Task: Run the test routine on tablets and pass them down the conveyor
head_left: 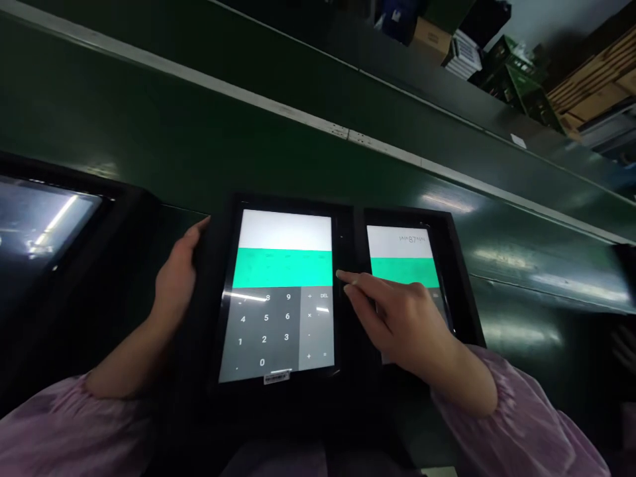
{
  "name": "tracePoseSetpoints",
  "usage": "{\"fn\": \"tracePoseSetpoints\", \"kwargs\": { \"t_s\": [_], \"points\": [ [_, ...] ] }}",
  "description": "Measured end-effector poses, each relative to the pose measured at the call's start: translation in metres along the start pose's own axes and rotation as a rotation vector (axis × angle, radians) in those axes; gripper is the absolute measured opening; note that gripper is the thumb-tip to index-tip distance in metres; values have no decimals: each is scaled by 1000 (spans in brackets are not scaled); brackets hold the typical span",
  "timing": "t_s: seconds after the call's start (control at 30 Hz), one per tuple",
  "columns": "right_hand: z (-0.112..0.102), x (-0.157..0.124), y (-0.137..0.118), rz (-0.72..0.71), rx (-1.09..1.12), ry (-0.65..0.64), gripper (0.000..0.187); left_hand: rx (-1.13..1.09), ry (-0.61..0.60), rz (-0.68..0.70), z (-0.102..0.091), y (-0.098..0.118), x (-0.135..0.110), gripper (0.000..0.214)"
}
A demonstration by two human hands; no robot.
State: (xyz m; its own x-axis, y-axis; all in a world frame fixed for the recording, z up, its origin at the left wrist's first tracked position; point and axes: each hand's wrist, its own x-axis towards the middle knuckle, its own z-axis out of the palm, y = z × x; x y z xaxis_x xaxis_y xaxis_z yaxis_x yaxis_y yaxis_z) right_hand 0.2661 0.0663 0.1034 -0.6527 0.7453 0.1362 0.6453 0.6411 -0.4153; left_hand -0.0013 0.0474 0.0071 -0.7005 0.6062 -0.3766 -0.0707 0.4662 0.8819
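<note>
A black-framed touchscreen tablet (283,324) lies before me with a calculator on its screen: white on top, a green band, grey number keys below. My left hand (176,275) grips the left side of its black casing, and some of its fingers are hidden by the edge. Over the right edge of the screen, beside the green band, my right hand (402,311) points with its index finger stretched out and holds nothing. Whether the fingertip touches the bezel I cannot tell. A barcode label (276,377) sits at the bottom edge of the screen.
A second tablet (403,270), also displaying a calculator, stands partly under my right hand. Another dark-screened device (44,218) is at far left. Beyond the green work surface (199,132) and its pale rail (278,109) are green crates (521,86) and cardboard (432,40).
</note>
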Motion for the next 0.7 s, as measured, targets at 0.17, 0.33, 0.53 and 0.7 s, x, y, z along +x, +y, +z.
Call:
{"fn": "tracePoseSetpoints", "kwargs": {
  "t_s": [0.17, 0.33, 0.53, 0.7],
  "points": [
    [35, 20, -1, -61, 73, -105, 35, -121, -273, 213, -18, -5, -6, 59],
    [34, 21, 5, -10, 71, -141, 32, -1, -363, 330, -32, -24, -6, 79],
    [34, 21, 2, -56, 88, -73, 32, 85, -417, 298, -35, -16, -15, 96],
    [38, 20, 3, -67, 77, -75, 32, 82, -438, 371, -35, -22, -11, 101]
  ]
}}
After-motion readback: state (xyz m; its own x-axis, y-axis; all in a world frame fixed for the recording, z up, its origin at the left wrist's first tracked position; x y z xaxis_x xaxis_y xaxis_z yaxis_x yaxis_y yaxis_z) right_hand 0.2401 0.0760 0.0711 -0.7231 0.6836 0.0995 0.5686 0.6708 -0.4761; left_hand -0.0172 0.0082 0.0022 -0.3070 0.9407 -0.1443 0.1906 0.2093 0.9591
